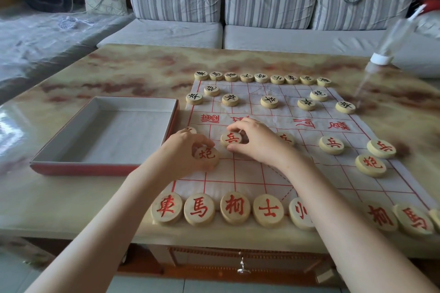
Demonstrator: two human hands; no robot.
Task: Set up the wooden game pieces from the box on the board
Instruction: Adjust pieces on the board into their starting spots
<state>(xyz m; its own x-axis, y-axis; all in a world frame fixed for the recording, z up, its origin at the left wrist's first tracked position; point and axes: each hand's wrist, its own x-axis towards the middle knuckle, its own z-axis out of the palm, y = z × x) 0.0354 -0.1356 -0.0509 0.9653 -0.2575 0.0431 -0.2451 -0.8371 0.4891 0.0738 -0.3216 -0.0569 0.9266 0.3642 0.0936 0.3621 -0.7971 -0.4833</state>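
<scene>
Here the right hand [252, 140] pinches a red soldier piece [231, 138] between thumb and fingertips, holding it low on the board [262, 173], likely to seat it squarely on a line crossing. The left hand [188, 150] curls over a red cannon piece [206, 158], fingers on its far rim, so that both discs can be nudged into place at once. Another disc peeks out beyond the left knuckles, though too little shows to read it. Outward, red pieces line the near edge and black ones the far edge, each row facing its own side as the game demands. The box [104, 133] sits just left of the board, open and apparently emptied, so the setup looks nearly done. A clear bottle [381, 54] leans at the table's [71, 197] far right corner.
</scene>
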